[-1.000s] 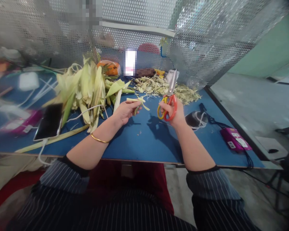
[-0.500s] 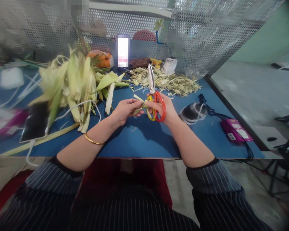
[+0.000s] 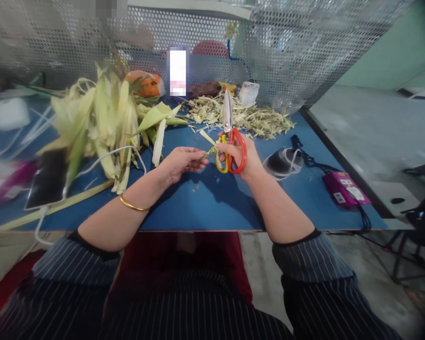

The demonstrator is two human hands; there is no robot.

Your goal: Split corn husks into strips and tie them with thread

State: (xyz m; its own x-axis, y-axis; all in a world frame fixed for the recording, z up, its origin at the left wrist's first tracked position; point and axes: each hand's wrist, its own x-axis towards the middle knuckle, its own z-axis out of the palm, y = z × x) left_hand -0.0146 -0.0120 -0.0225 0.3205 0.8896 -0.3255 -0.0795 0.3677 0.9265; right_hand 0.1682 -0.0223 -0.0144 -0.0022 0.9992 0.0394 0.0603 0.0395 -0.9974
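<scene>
My left hand (image 3: 184, 163) pinches one end of a small twisted corn husk strip (image 3: 211, 151) above the blue table. The other end of the strip lies at the fingertips of my right hand (image 3: 247, 152), where a loose pale tip sticks up. That same hand keeps hold of scissors (image 3: 227, 113) with one yellow and one red handle. Their blades point up and away from me and look closed. Long corn husks (image 3: 106, 111) are heaped at the left of the hands. A spread of cut husk scraps (image 3: 265, 122) lies beyond them.
A phone (image 3: 48, 177) with a white cable rests at the left. An orange packet (image 3: 145, 84) and a lit screen (image 3: 177, 71) stand at the back. On the right are a dark object wrapped in white cord (image 3: 283, 161) and a purple box (image 3: 345, 189). Perforated metal mesh (image 3: 205, 28) rises behind.
My hands have drawn slightly apart, and the twisted strip between them now shows more. The scissors have tilted more upright. The whole view has shifted a little.
</scene>
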